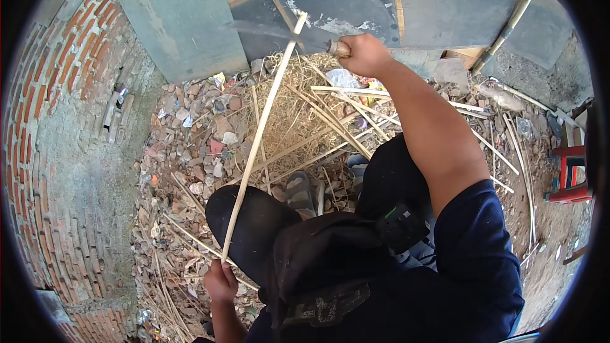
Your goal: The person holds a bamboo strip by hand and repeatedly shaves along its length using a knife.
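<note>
A long pale bamboo strip (262, 127) slants up from my left hand (221, 281), whose closed fingers grip its lower end. The strip passes over my bent knee (244, 216), and its far end points toward the grey panels. My right hand (366, 55) is wrapped round the wooden handle of a machete (338, 49). Its blade, smeared by motion, stretches left and crosses the strip near the far end. Whether the edge touches the strip I cannot tell.
Below lie straw-like shavings (286, 117) and several loose bamboo strips (343, 126) on rubble. A brick wall (57, 146) stands at left, grey panels (184, 19) at the back. A red stool (569, 174) is at far right. My sandalled foot (300, 192) rests on the rubble.
</note>
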`<move>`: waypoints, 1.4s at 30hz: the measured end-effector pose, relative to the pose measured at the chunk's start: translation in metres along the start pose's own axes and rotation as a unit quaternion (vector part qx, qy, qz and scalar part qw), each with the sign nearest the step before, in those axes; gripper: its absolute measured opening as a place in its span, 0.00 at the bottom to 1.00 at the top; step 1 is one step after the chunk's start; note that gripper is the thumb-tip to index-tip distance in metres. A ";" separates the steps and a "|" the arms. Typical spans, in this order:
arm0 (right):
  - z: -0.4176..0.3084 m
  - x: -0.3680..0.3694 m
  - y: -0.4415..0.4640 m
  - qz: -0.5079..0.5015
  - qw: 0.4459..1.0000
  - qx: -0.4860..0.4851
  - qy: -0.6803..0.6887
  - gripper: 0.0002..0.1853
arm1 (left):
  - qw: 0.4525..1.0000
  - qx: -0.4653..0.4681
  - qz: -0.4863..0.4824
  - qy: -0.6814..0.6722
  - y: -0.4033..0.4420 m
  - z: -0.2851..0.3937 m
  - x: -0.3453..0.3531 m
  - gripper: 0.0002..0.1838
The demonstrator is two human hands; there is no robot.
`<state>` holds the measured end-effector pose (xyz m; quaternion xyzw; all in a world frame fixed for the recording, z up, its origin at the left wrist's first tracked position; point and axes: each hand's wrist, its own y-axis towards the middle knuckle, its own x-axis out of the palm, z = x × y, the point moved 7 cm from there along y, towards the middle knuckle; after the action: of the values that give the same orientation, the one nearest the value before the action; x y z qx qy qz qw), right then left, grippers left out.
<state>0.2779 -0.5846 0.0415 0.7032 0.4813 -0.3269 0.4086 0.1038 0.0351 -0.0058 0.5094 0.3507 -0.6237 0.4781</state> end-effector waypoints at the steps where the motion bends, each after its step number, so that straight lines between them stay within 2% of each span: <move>1: -0.008 -0.002 -0.003 0.003 0.999 -0.032 0.009 0.15 | 1.000 0.003 -0.002 -0.006 0.001 -0.001 0.001 0.15; 2: -0.017 -0.001 -0.005 -0.005 0.997 -0.068 0.040 0.12 | 1.000 0.001 -0.014 -0.010 0.001 -0.001 0.003 0.15; 5: -0.062 -0.011 -0.008 -0.036 0.984 -0.164 -0.065 0.10 | 1.000 0.004 -0.012 -0.023 0.002 -0.001 0.004 0.15; 6: -0.066 -0.009 -0.006 -0.015 0.970 -0.201 -0.133 0.11 | 0.999 0.015 -0.003 -0.028 0.004 0.003 0.002 0.16; 9: -0.037 -0.001 0.001 0.009 0.992 -0.115 -0.048 0.08 | 0.999 0.026 0.014 -0.036 0.002 0.010 -0.004 0.17; 12: 0.007 -0.002 0.003 0.057 0.995 0.082 0.002 0.11 | 0.999 0.017 0.010 -0.025 0.001 0.008 -0.004 0.17; 15: 0.014 -0.006 -0.001 0.058 0.996 0.071 0.007 0.13 | 1.000 0.028 0.006 -0.012 0.005 0.014 -0.010 0.17; 18: -0.002 -0.008 -0.004 0.002 1.000 -0.011 0.007 0.14 | 0.999 0.034 0.004 -0.025 0.009 0.019 -0.010 0.18; 21: -0.022 -0.014 -0.004 -0.049 0.995 -0.043 -0.081 0.14 | 0.999 0.026 0.005 -0.024 0.009 0.018 -0.008 0.18; 24: 0.002 -0.014 -0.001 0.008 1.000 0.016 0.004 0.14 | 1.000 0.025 0.011 -0.002 0.004 0.008 -0.006 0.15; 27: 0.028 -0.011 -0.003 0.033 0.992 0.116 0.023 0.15 | 1.000 0.022 0.014 -0.004 0.005 0.013 -0.010 0.16; 30: 0.021 -0.013 -0.004 0.039 0.995 0.089 0.029 0.14 | 0.999 0.029 0.016 -0.006 0.007 0.019 -0.013 0.16; 33: -0.005 -0.017 -0.004 0.010 0.999 -0.030 0.016 0.12 | 0.999 0.015 -0.007 -0.030 0.008 0.018 -0.009 0.19; 34: -0.013 -0.017 -0.004 -0.007 0.998 -0.056 -0.026 0.10 | 0.999 0.022 -0.001 -0.027 0.007 0.018 -0.008 0.18; 37: -0.005 -0.018 -0.003 -0.005 0.999 -0.026 -0.019 0.11 | 0.999 0.037 0.012 -0.022 0.004 0.011 -0.008 0.18; 40: 0.035 -0.019 -0.006 0.051 0.986 0.153 0.046 0.15 | 0.999 0.031 0.013 -0.025 -0.001 0.003 -0.008 0.18; 42: 0.049 -0.019 -0.011 0.049 0.980 0.178 0.079 0.17 | 1.000 0.020 0.006 -0.018 -0.006 -0.002 -0.006 0.18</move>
<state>0.2584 -0.6339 0.0329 0.8111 0.4107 -0.3306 0.2531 0.0992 0.0404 -0.0010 0.5094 0.3265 -0.6368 0.4779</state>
